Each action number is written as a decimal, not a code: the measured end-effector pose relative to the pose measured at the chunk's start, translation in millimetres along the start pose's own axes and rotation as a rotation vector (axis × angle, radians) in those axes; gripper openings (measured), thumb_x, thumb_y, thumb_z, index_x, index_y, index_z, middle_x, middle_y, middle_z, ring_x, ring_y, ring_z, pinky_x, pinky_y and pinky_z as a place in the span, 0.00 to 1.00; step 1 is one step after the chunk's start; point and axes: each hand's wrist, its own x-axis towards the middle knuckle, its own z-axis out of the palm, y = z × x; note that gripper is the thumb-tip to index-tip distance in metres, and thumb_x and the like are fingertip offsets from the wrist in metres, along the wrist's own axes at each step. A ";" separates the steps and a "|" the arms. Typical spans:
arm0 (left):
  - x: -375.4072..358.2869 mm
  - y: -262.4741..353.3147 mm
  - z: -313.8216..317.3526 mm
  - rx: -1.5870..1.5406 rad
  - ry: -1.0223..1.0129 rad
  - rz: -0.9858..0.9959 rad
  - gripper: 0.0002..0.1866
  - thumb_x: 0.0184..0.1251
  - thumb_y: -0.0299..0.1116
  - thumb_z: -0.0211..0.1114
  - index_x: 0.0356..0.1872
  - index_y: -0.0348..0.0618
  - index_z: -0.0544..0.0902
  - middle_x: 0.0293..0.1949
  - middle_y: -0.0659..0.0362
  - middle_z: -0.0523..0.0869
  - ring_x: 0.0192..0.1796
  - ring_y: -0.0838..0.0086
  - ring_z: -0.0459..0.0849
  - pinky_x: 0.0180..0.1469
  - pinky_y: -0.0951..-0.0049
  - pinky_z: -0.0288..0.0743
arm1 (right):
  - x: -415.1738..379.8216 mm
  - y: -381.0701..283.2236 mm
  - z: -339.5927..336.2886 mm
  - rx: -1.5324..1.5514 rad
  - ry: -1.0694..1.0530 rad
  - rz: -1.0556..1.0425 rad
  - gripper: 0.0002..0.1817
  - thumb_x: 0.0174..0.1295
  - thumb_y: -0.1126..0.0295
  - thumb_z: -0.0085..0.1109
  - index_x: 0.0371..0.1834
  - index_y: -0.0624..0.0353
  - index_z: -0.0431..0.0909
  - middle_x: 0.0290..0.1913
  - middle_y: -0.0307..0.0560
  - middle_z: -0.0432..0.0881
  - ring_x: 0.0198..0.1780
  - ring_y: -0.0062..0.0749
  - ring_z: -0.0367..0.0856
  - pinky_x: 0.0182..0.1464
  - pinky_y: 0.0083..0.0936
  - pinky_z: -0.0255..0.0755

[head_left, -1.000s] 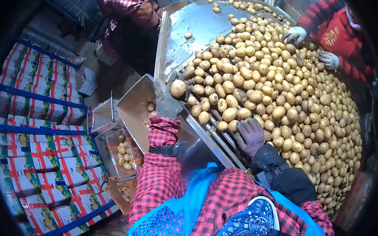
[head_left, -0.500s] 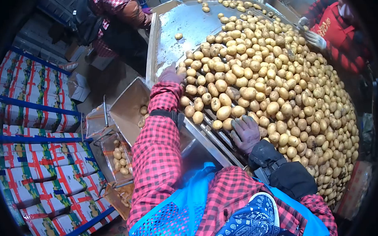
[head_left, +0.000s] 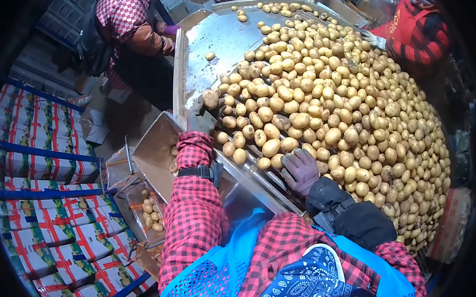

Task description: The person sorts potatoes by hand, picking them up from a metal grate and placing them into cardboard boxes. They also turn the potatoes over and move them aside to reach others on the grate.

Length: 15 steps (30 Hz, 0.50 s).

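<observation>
A broad heap of potatoes (head_left: 321,107) covers most of the metal sorting table in front of me. My left hand (head_left: 200,120), in a dark glove, is at the table's left edge. Its fingers, partly hidden, close around one larger potato (head_left: 210,99) beside the bare metal sheet. My right hand (head_left: 301,172), in a purplish glove, lies with its fingers stretched out against the near edge of the heap. Metal rollers (head_left: 274,180) show beneath the potatoes between my hands.
Below my left arm stand a cardboard-lined bin (head_left: 156,152) and a crate holding several potatoes (head_left: 151,213). Printed cartons (head_left: 55,220) are stacked at left. One person (head_left: 131,25) stands at the far left of the table, another (head_left: 419,32) at the far right.
My left hand has drawn back slightly down and left, and a potato now shows at its fingers. My right hand stays on the heap's near edge. The whole view has shifted a little.
</observation>
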 end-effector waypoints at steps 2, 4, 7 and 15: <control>1.6 2.2 -0.1 -0.448 -0.084 -0.179 0.27 0.80 0.41 0.48 0.68 0.27 0.66 0.64 0.39 0.75 0.62 0.46 0.78 0.68 0.48 0.72 | 2.3 2.0 0.3 -0.001 -0.001 -0.015 0.23 0.60 0.59 0.60 0.57 0.54 0.79 0.56 0.50 0.79 0.62 0.52 0.72 0.67 0.50 0.63; -1.8 1.1 16.0 -0.346 0.001 -0.166 0.30 0.77 0.46 0.54 0.69 0.31 0.67 0.61 0.41 0.78 0.59 0.48 0.80 0.65 0.52 0.74 | 3.2 1.8 -0.5 -0.019 0.000 -0.008 0.23 0.59 0.59 0.61 0.57 0.54 0.79 0.55 0.50 0.79 0.62 0.52 0.72 0.66 0.50 0.63; -2.8 14.8 22.9 1.075 0.177 -0.057 0.27 0.69 0.46 0.61 0.63 0.41 0.78 0.55 0.46 0.84 0.56 0.60 0.83 0.60 0.65 0.75 | 3.8 -0.2 -1.5 -0.007 0.006 -0.022 0.23 0.59 0.59 0.61 0.56 0.55 0.79 0.53 0.49 0.79 0.61 0.51 0.71 0.66 0.49 0.63; 27.8 -61.9 129.6 2.048 -0.353 0.285 0.47 0.52 0.64 0.68 0.68 0.40 0.70 0.63 0.45 0.72 0.63 0.51 0.71 0.64 0.47 0.64 | 3.8 0.2 3.2 -0.010 0.022 -0.014 0.23 0.58 0.59 0.60 0.56 0.54 0.78 0.54 0.50 0.79 0.60 0.51 0.72 0.65 0.50 0.63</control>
